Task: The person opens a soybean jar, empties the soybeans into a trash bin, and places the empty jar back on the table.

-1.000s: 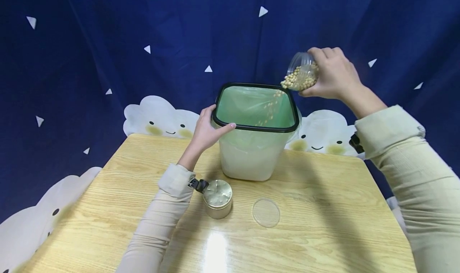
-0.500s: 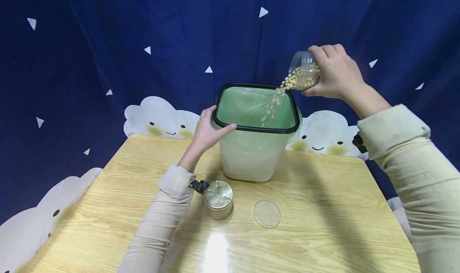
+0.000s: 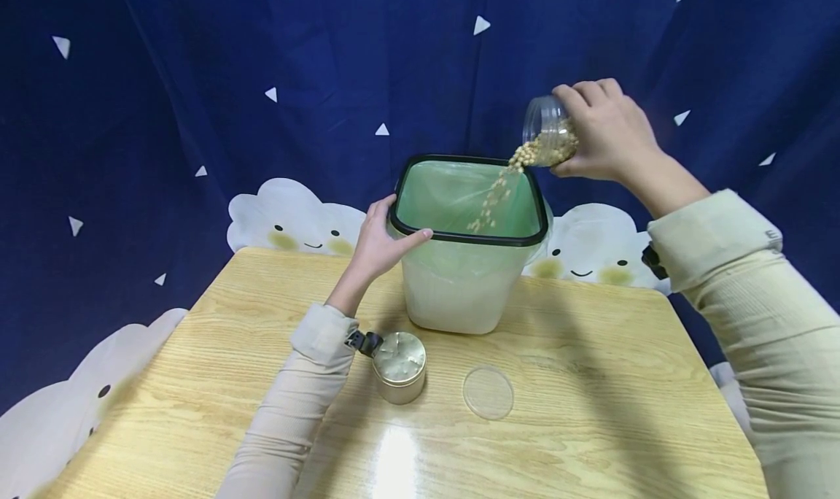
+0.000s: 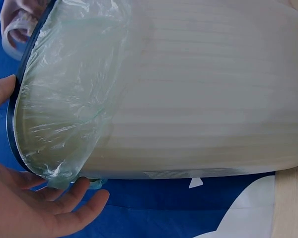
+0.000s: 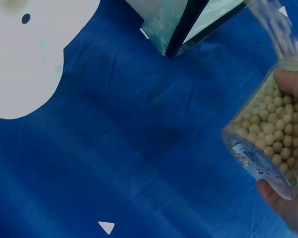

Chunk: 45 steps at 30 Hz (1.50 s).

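Observation:
A white trash bin [image 3: 453,295] with a black rim and a green liner bag [image 3: 446,192] stands at the table's far edge. My left hand [image 3: 379,244] grips its left corner, thumb over the front rim and fingers on the left side. In the left wrist view the fingers touch the liner's overhang [image 4: 69,94]. High on the right, my right hand [image 3: 610,130] holds a clear plastic jar [image 3: 539,120], tilted mouth-down to the left. Soybeans [image 5: 275,124] fill much of it, and a stream of falling soybeans [image 3: 495,192] drops into the bin, whose bottom is hidden.
A round metal tin [image 3: 399,368] with a lid stands near my left wrist. A clear round lid [image 3: 488,392] lies flat on the wooden table [image 3: 577,411] to its right. Behind hangs a dark blue curtain [image 3: 315,61] with white triangles and clouds.
Soybeans keep pouring from the jar, and the stream is denser than a second ago. The right hand with the jar has shifted slightly. My left hand stays on the trash bin.

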Motion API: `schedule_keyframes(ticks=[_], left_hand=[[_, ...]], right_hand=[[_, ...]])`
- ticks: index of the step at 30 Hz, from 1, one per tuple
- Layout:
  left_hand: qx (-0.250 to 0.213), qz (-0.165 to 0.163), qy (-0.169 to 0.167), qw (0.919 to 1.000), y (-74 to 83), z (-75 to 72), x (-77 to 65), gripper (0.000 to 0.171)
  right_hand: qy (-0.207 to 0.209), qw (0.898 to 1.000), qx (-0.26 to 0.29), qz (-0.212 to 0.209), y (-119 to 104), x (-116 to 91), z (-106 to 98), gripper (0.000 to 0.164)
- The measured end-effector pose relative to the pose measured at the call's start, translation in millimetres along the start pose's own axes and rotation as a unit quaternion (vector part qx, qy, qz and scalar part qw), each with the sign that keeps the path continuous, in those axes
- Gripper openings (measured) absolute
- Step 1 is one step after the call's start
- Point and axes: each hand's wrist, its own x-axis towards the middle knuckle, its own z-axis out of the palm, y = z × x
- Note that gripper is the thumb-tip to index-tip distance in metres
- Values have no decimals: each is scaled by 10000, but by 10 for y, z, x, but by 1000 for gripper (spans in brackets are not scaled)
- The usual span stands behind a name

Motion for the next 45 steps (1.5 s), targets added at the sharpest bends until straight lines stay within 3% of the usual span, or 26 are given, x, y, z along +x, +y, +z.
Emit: schedule_keyframes(ticks=[25, 39, 45], left_hand=[[7, -33, 10, 10000, -18, -20, -36, 85], [17, -27, -10, 10000, 1, -10, -34, 85], [14, -38, -17, 10000, 0, -6, -39, 86]], right_hand=[[-261, 9970, -589, -425, -174, 48, 39, 95], [-85, 9905, -973, -966, -236, 44, 87, 90], [-16, 9801, -1349, -1460, -325, 31, 131, 83]])
